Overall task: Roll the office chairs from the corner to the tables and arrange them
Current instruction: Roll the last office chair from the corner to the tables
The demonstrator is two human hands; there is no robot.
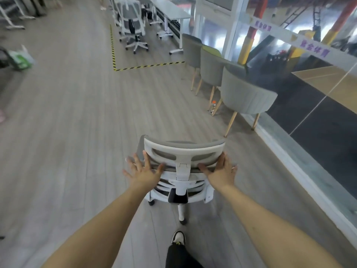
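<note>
A white office chair (183, 149) with grey mesh stands right in front of me on the wood floor, its back toward me. My left hand (144, 170) presses flat against the left end of its headrest, fingers spread. At the right end my right hand (222, 170) lies against the headrest, fingers straight and thumb under the lower edge. Far ahead, other white office chairs (133, 26) stand beside a long white table (173, 8).
Three grey armchairs (245, 93) on wooden legs line the glass wall on the right, a bottle (213, 106) on the floor beneath them. Yellow-black tape (146, 66) marks the floor ahead. A green bag (20, 59) lies at left. My shoe (178, 236) is behind the chair.
</note>
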